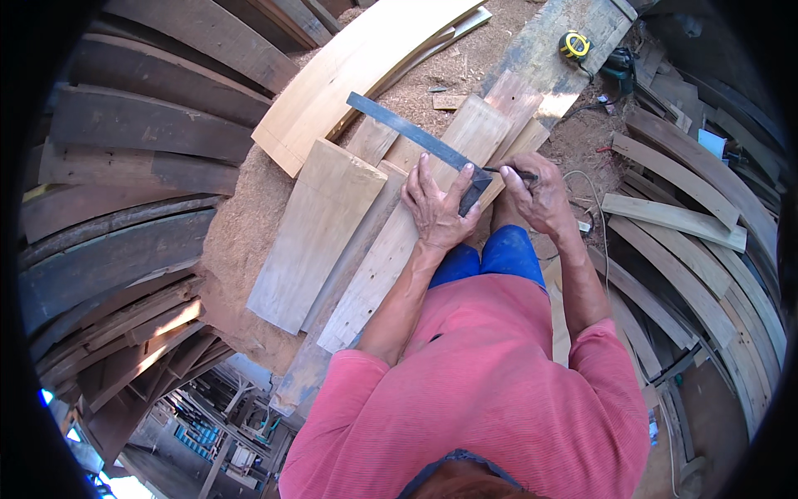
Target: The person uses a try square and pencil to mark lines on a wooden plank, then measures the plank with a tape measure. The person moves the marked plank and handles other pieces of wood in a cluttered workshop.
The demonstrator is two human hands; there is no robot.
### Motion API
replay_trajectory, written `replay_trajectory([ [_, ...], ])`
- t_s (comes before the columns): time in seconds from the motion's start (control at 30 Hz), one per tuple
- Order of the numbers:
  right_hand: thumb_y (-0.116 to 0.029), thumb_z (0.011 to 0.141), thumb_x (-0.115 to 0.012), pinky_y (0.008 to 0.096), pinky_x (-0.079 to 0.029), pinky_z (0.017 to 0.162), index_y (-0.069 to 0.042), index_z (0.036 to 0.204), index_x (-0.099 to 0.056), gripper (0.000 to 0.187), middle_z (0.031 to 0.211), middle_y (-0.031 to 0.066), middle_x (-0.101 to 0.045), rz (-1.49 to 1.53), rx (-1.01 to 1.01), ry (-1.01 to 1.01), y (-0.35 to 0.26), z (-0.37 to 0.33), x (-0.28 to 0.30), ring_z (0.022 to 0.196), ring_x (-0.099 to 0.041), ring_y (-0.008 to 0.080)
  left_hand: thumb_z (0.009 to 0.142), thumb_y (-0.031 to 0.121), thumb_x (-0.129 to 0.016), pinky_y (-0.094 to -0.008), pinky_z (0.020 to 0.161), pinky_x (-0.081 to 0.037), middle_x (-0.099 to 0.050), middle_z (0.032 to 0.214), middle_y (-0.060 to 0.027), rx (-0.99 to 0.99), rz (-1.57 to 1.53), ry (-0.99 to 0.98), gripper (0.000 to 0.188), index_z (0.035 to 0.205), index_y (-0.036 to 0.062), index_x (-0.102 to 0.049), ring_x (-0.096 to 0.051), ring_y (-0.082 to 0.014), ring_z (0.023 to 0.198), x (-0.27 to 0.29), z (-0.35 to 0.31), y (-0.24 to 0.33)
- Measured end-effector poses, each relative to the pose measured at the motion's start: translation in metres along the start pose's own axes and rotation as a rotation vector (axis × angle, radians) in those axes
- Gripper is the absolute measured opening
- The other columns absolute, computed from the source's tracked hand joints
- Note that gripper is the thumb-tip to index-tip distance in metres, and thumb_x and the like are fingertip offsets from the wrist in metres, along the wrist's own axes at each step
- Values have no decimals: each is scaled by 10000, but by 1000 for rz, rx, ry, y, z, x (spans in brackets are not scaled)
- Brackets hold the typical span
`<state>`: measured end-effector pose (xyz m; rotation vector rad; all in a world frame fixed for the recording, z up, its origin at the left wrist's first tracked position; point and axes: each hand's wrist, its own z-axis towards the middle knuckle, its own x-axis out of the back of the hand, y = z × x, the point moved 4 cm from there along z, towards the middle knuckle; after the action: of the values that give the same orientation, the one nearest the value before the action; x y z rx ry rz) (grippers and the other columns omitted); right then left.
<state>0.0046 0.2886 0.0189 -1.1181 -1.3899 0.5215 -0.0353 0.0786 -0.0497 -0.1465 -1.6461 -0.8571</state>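
Observation:
A dark metal carpenter's square lies slantwise across a long pale plank, its short thick arm close to the plank's right edge. With fingers spread and thumb pressed on the square near its corner, my left hand holds it against the wood. My right hand is closed round a thin dark pencil-like marking tool, whose tip points left at the square's corner. The exact kind of tool is partly hidden by the fingers. A wider pale board lies left of the plank.
A large curved board lies beyond on sawdust. A yellow and black tape measure rests on a worn plank at the far right, beside a dark green power tool. Stacked timber flanks both sides; a thin cord trails right.

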Motion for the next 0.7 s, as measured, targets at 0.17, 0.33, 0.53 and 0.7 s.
replay_trajectory([
  [0.17, -161, 1046, -676, 426, -578, 869, 19, 1147, -784, 233, 1051, 176, -778, 146, 17, 76, 6, 3, -18, 945, -745, 314, 730, 430, -873, -711, 1167, -248, -291, 1676, -350, 7, -11, 4, 777, 1478, 418, -663, -293, -517, 1492, 1, -1, 0],
  [0.33, -142, 1019, -691, 445, -564, 937, -9, 1178, -787, 229, 1115, 171, -789, 129, 105, 91, -2, 26, -43, 1038, -720, 348, 732, 430, -874, -708, 1172, -248, -292, 1677, -345, 19, 4, -23, 808, 1504, 434, -636, -291, -519, 1499, 3, 1, 1],
  [0.53, -168, 995, -682, 479, -552, 922, -15, 1073, -773, 194, 1024, 188, -753, 9, 153, -33, -5, 15, -20, 1003, -698, 376, 732, 405, -867, -689, 1175, -255, -303, 1672, -346, -3, 22, 20, 808, 1508, 408, -642, -323, -517, 1480, 1, -2, 0],
  [0.7, -215, 975, -690, 523, -541, 846, -47, 995, -766, 186, 861, 186, -701, -392, 1, -124, 21, -14, -10, 927, -682, 385, 733, 374, -867, -700, 1183, -245, -284, 1686, -354, -6, 12, 16, 811, 1513, 388, -645, -299, -535, 1505, 2, -2, 2],
])
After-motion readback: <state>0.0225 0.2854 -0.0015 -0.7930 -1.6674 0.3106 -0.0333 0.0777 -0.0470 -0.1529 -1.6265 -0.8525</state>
